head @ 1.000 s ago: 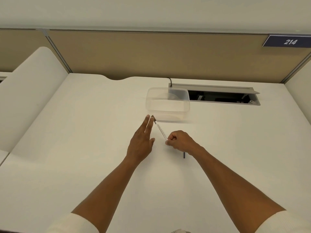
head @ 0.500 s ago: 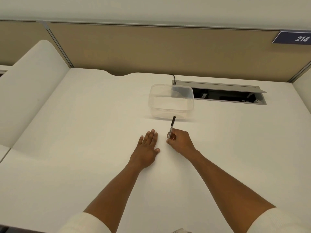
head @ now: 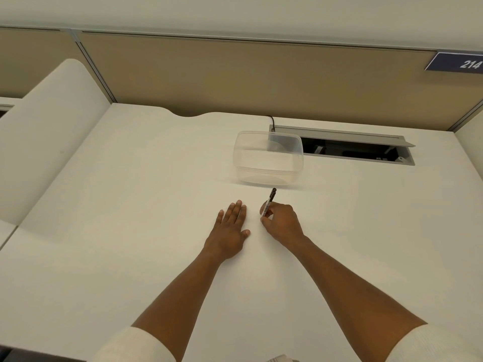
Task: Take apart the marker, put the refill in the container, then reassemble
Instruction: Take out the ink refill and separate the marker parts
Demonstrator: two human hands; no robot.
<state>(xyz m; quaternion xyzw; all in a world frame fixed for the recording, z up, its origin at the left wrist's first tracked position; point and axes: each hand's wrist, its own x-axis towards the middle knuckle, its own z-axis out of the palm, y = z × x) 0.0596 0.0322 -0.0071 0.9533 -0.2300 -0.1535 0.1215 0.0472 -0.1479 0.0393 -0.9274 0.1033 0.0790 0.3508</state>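
A slim marker [head: 270,200] with a dark cap and a white labelled barrel points away from me towards the container. My right hand [head: 281,222] pinches its near end with thumb and fingers, low over the white desk [head: 130,231]. My left hand [head: 231,227] lies flat on the desk just left of it, palm down, fingers together, holding nothing. A clear plastic container [head: 268,157] stands a short way beyond the marker's cap; it looks empty.
An open cable tray [head: 358,150] is sunk into the desk behind and right of the container, with a black cable [head: 271,122] at its left end. Beige partition panels close off the back. A white curved divider [head: 49,131] rises on the left.
My left hand drew back from the marker and settled flat on the desk. The marker, slanted left a second ago, now points towards the container in my right hand.
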